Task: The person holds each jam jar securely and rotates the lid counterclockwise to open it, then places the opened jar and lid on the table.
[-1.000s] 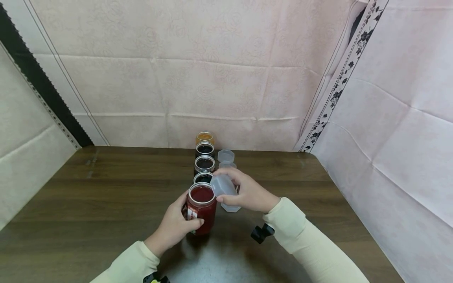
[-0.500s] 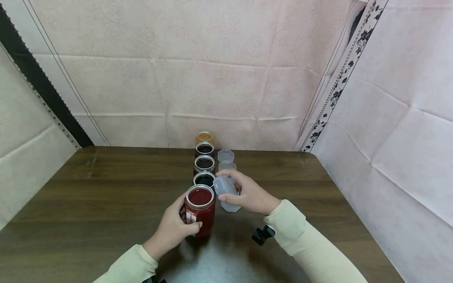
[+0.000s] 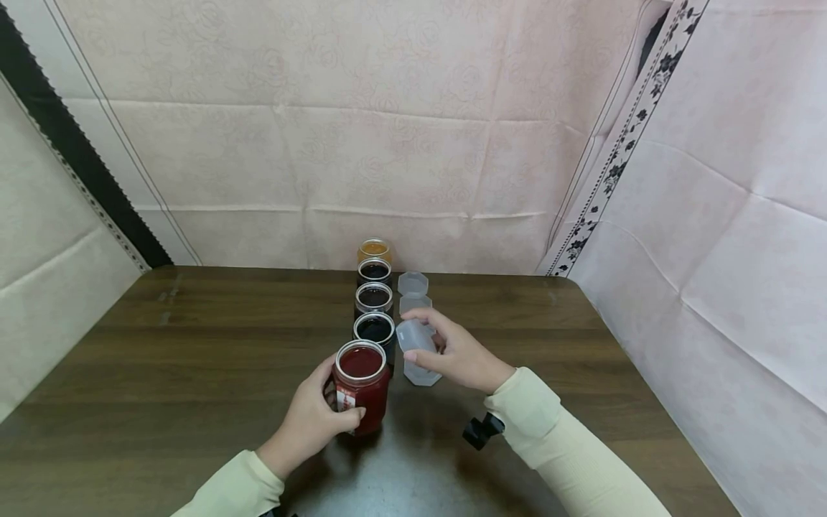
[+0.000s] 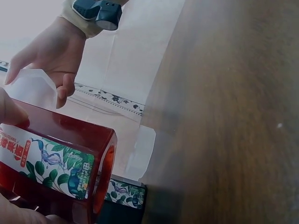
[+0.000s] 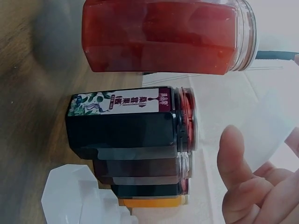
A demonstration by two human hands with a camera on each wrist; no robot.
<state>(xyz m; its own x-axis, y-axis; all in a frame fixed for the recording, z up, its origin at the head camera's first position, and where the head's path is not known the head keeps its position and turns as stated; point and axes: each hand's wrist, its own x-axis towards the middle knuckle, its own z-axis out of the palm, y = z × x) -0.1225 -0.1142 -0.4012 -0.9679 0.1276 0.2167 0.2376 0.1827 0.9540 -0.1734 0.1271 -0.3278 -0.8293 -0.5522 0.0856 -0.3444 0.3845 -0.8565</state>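
My left hand (image 3: 309, 415) grips a glass jar of red jam-like filling (image 3: 367, 395) round its side, thumb across the front. The jar has a bare silver rim and no lid, and a leafy label (image 4: 58, 161) shows in the left wrist view. It stands at the front of a row of open jars, beside the nearest dark jar (image 3: 381, 339). To its right, my right hand (image 3: 466, 357) pinches a translucent, many-sided plastic lid (image 3: 412, 334) between thumb and fingers, held above the table. Below it lies another translucent lid (image 3: 423, 375), partly hidden by the hand.
Behind the dark jar stand more open jars, with an orange one (image 3: 375, 251) at the far end. Translucent lids (image 3: 413, 283) line up to the right of that row. The wooden table (image 3: 194, 373) ends at a pale patterned cloth (image 3: 413, 158) hung behind.
My left hand has shifted the red jar slightly left and nearer to me, baring more of the dark jar behind. My right hand has drawn a little right with the lid.
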